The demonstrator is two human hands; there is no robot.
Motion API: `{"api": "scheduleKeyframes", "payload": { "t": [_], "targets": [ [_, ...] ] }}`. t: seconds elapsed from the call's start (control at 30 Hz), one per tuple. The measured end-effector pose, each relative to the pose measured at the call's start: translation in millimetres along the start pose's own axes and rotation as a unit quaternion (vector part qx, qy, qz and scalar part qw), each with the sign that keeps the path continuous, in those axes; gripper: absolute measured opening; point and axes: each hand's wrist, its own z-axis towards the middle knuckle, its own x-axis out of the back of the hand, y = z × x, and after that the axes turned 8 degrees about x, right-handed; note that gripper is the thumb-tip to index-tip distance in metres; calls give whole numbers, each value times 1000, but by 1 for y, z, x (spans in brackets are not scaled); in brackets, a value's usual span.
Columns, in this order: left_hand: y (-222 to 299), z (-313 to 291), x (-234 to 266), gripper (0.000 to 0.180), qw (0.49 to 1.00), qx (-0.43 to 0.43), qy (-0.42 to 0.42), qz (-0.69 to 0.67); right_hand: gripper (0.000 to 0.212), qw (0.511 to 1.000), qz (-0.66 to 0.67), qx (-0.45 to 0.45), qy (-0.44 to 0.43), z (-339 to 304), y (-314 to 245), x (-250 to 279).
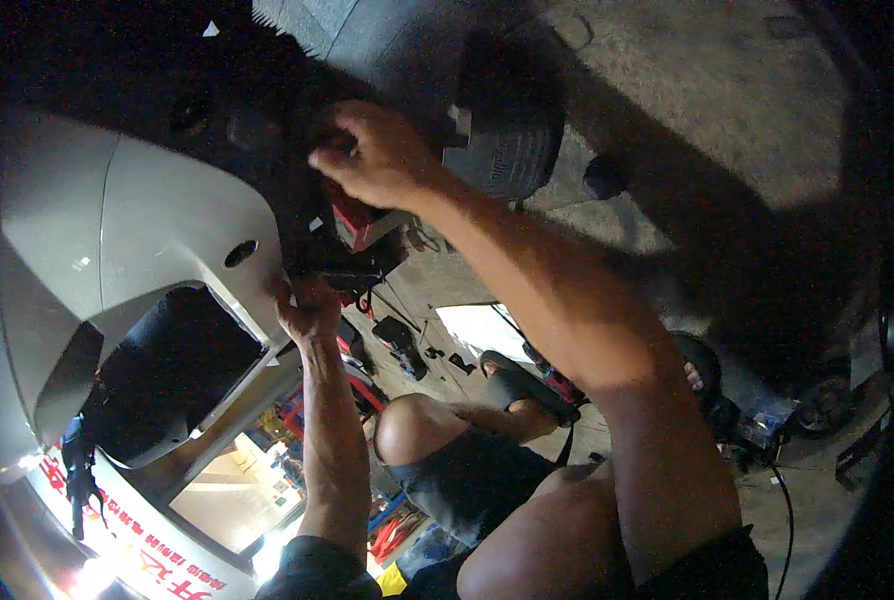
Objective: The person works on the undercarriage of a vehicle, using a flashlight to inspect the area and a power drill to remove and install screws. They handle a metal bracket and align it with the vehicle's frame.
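A light grey car bumper [172,195] fills the left side, with a small oval hole and a large dark opening in it. My left hand [310,308] is closed at its right edge, fingers curled against the rim beside the oval hole. Farther up, my right hand [372,155] reaches in beside dark parts [252,130] next to the bumper. Its fingers are bent into a pinch, and what they hold, if anything, is lost in shadow. Just below that hand lies a red and white box-like thing [360,225].
A tyre [512,130] lies beyond my right wrist. On the concrete floor [657,60] are a dark round object [604,176], small dark tools [400,345] and a white sheet [477,330]. My bent legs [467,470] are below. A cable [789,510] runs at the lower right.
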Motion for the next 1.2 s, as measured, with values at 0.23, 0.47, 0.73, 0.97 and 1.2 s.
{"api": "scheduleKeyframes", "payload": {
  "t": [0.23, 0.47, 0.73, 0.97, 1.2],
  "targets": [
    [-7, -3, -6, 26, 998, 4, -33, 58, 36, 996, -30, 82, 25, 0, -10, -16],
    [2, 14, 3, 21, 982, -31, -68, 171, 34, 987, -8, 158, 12, 14, 2, -16],
    [16, 25, 30, 14, 990, 120, -70, -23, 31, 988, -64, 131, 55, 6, -6, -19],
    [30, 25, 47, 36, 957, 177, -207, -97, 27, 986, -47, 148, 67, 6, 3, -16],
    [4, 9, 30, 31, 987, 39, -49, -150, 34, 995, -31, -30, 91, -18, -5, -30]
  ]
}}
